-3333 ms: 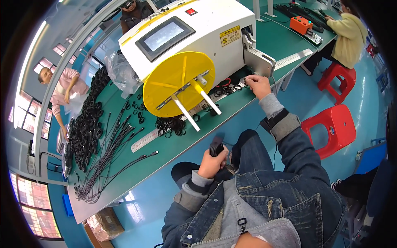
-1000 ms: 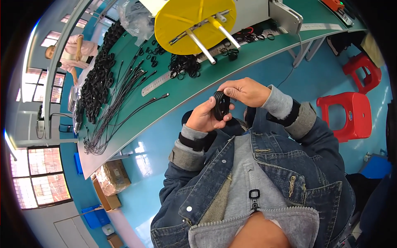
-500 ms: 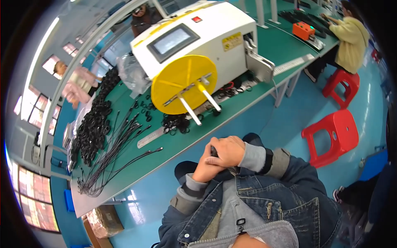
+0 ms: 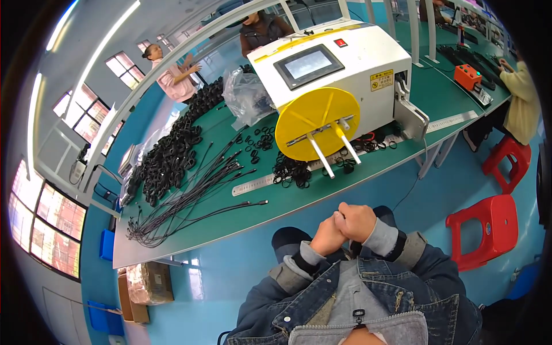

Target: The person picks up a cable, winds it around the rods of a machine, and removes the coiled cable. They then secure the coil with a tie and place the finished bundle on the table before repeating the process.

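My left hand [image 4: 328,238] and my right hand [image 4: 356,222] are closed and pressed together over my lap, in front of the table. Whatever they hold, if anything, is hidden by the fingers. Beyond them on the green-topped table [image 4: 307,191] stands a white winding machine [image 4: 374,54]. Its yellow disc [image 4: 305,115] faces me, with two metal pins sticking out. To the left of the disc lies a spread bunch of thin black cables [image 4: 187,208]. Behind the cables is a long heap of coiled black cables [image 4: 167,164].
A steel ruler [image 4: 253,186] and small black loops [image 4: 290,172] lie beneath the disc. A clear plastic bag [image 4: 241,98] sits left of the machine. Red stools [image 4: 497,221] stand at right. Cardboard boxes [image 4: 149,283] are under the table's left end. Other people are around the table.
The view has swung left, so the scene sits farther right. A dark object visible between my hands earlier is now out of sight, and my fingers are closed more tightly.
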### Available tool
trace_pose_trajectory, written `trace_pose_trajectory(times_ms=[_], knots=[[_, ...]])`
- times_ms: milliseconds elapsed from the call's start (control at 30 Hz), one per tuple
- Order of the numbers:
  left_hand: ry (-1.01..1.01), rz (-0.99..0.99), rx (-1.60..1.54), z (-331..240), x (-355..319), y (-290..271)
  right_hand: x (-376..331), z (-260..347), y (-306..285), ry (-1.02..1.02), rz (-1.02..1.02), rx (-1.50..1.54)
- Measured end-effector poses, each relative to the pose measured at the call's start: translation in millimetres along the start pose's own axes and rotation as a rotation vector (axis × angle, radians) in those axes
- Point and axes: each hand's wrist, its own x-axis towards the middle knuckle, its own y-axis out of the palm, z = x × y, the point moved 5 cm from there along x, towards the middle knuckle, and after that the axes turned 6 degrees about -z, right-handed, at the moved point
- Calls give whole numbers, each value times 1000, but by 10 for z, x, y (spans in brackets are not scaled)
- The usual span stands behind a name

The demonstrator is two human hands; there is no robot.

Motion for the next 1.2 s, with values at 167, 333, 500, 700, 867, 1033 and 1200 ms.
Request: trace_pose_trajectory(times_ms=[167, 333, 500, 700, 867, 1033, 1200], knots=[[-222, 244, -1132, -105, -55, -156, 46, -247, -185, 212, 18, 338], [-387, 328, -1136, -25, -109, -109, 22, -179, -233, 231, 29, 457], [-402, 345, -1063, -103, -120, -99, -20, -193, -202, 125, -13, 253], [-55, 39, -335, -253, -107, -51, -36, -58, -153, 80, 18, 39], [-17, -118, 116, -215, -86, -2, -65, 34, -81, 174, 49, 22], [46, -138, 90, -149, -76, 122, -124, -5, -63, 210, 62, 32], [34, -79, 189, -28, -64, 237, -196, -110, 8, 237, 112, 46]])
